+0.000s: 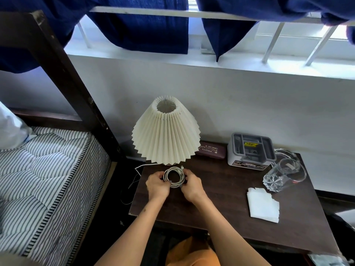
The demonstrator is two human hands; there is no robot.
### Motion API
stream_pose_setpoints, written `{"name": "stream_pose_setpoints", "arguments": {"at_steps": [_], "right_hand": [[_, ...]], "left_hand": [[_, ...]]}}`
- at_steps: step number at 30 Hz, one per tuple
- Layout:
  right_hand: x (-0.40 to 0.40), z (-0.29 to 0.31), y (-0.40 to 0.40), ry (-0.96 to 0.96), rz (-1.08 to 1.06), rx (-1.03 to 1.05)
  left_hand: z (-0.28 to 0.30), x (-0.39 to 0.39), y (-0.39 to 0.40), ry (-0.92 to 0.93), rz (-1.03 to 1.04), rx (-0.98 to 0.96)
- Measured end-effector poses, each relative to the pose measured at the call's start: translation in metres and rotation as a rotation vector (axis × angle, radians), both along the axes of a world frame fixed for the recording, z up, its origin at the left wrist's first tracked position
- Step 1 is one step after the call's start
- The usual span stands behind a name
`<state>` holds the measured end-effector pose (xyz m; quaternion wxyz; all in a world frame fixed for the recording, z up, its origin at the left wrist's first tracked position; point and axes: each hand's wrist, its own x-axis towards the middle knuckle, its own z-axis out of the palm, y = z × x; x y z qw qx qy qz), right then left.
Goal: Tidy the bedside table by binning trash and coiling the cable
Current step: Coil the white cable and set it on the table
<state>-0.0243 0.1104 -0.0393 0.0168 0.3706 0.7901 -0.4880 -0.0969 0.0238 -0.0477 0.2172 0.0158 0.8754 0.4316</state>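
Note:
A grey-white cable (173, 177) is wound into a round coil just above the dark wooden bedside table (226, 214), in front of the lamp. My left hand (157, 186) grips the coil's left side and my right hand (192, 186) grips its right side, both with fingers curled around the loops. One plug end sticks up at the coil's top. A white folded tissue (263, 205) lies flat on the table to the right, apart from both hands.
A pleated cream lamp (166, 132) stands at the table's back, its thin white cord trailing off the left edge. A brown glasses case (213, 150), a grey organiser box (250, 149) and a clear glass (282, 175) sit at back right. A striped mattress (48, 169) lies left.

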Motion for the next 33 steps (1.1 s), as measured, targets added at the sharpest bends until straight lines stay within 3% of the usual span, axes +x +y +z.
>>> {"name": "stream_pose_setpoints", "arguments": {"at_steps": [11, 33], "right_hand": [[0.003, 0.009, -0.004, -0.095, 0.135, 0.054], [0.051, 0.043, -0.005, -0.144, -0.023, 0.086]], "left_hand": [[0.008, 0.002, -0.002, -0.029, -0.032, -0.032], [0.038, 0.040, -0.013, -0.002, -0.171, -0.098]]}}
